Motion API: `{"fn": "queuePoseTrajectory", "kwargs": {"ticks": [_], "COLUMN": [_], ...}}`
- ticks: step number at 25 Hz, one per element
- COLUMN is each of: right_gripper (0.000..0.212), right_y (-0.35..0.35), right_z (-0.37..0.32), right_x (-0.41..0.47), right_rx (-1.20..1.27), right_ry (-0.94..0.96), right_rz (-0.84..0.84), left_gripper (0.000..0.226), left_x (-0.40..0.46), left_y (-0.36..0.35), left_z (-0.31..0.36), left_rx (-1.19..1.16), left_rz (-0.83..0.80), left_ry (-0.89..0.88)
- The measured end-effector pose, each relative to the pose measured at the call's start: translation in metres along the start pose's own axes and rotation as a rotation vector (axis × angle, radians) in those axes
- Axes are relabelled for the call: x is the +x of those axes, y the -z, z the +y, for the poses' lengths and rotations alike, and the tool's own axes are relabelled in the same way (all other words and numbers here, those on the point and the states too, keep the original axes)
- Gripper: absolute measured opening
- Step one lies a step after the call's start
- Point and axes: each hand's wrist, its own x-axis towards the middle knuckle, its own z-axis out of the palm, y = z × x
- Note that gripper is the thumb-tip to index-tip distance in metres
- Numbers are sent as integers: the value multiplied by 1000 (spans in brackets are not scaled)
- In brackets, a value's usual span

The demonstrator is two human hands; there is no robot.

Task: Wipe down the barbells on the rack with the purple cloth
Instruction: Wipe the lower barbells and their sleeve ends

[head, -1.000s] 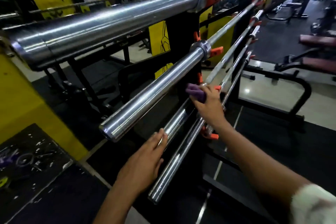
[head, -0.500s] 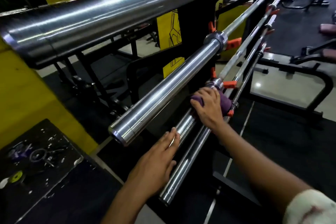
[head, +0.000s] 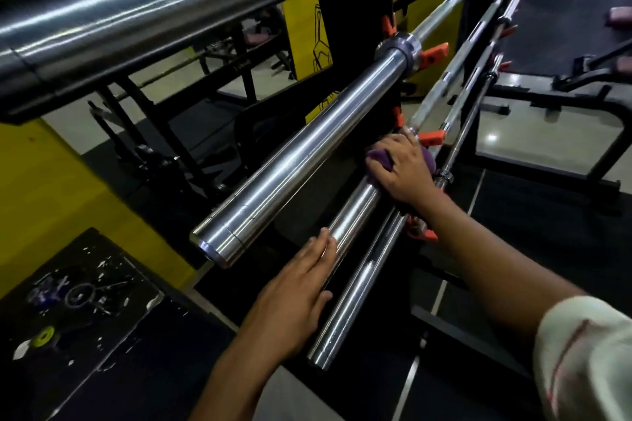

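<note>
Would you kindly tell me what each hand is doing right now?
Left hand: open, fingers straight, resting on a barbell sleeve.
Right hand: gripping the purple cloth on that sleeve.

Purple cloth (head: 379,158) bunched atop racked chrome barbell sleeve (head: 352,215).

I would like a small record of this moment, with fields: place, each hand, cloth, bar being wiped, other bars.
place: gym, barbell rack with orange hooks
right hand: presses the purple cloth on a sleeve, fingers curled over it
left hand: fingers straight, resting on the same sleeve near its free end
bar being wiped: third barbell from the top, near its collar
other bars: top barbell and second barbell above, fourth barbell below
</note>
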Motion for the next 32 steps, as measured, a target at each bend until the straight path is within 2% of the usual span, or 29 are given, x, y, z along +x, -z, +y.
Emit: {"fn": "queuePoseTrajectory", "kwargs": {"ticks": [3,6,10,15,17,18,20,23,24,25,27,29,32], "right_gripper": [44,33,31,51,43,35,32,37,44,51,54,50,44], "right_y": [-11,-18,-10,-5,-5,-5,-3,-9,-10,-10,-6,-2,-21], "right_z": [-41,-83,-59,-27,-32,-41,-70,-104,-107,-105,-88,-68,-36], "right_x": [-16,-55,-49,-6,-11,-20,-49,-94,-100,-96,-70,-33,-6], "right_rx": [-12,-1,0,40,106,200,577,1283,1453,1559,1638,1667,1605], "right_ry": [-166,0,150,-145,-223,-250,-396,-1028,-1175,-1246,-1279,-1281,-1260], "right_rz": [31,25,-87,-32,-41,-28,77,437,471,452,492,605,716], "left_gripper": [81,79,79,79,79,79,78,78,78,78,79,80,81], "left_x": [1,0,-1,-2,-2,-1,-1,-1,-1,-1,-2,-3,-3], "left_y": [-1,5,6,6,8,8,7,6,6,6,6,6,7], "left_z": [-1,4,5,7,7,7,6,5,4,4,4,5,5], "left_rx": [-10,-24,-16,-20,-22,-24,-26,-31,-29,-30,-46,-53,-65], "left_rz": [6,4,-4,11,9,12,19,27,29,31,27,21,19], "left_ry": [-8,-1,11,5,11,11,11,3,-1,-6,-3,2,-3]}}
